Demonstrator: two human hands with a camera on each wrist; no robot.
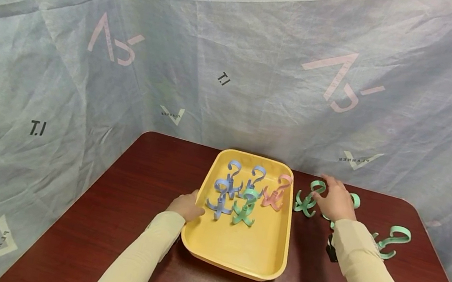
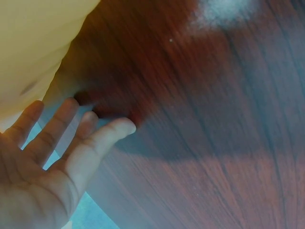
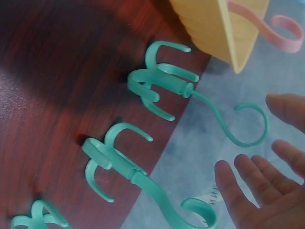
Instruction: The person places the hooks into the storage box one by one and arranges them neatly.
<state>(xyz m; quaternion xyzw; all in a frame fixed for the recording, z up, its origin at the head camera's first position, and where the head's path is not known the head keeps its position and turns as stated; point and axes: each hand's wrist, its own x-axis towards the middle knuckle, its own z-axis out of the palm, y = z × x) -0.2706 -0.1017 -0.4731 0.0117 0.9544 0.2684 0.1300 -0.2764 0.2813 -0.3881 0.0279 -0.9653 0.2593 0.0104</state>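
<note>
My left hand (image 1: 186, 206) is at the left side of a yellow tray (image 1: 233, 257); the left wrist view has its fingers loosely extended beside the tray's outer wall (image 2: 38, 47). Beyond the tray's right side, my right hand (image 1: 336, 199) reaches over the table, nearest a green multi-prong hanger hook (image 1: 306, 203). In the right wrist view, the fingers and thumb (image 3: 286, 109) are spread around the curved end of that green hook (image 3: 162, 81), holding nothing. Standing in the tray are three blue hooks, one of them in front (image 1: 220, 205), a green hook (image 1: 245, 209) and a pink hook (image 1: 275, 196).
Two more green hooks are on the dark red wooden table (image 1: 113, 222): one is partly behind the right hand, the other (image 1: 390, 243) farther right. A grey printed sheet (image 1: 265, 68) hangs behind the table and along its sides.
</note>
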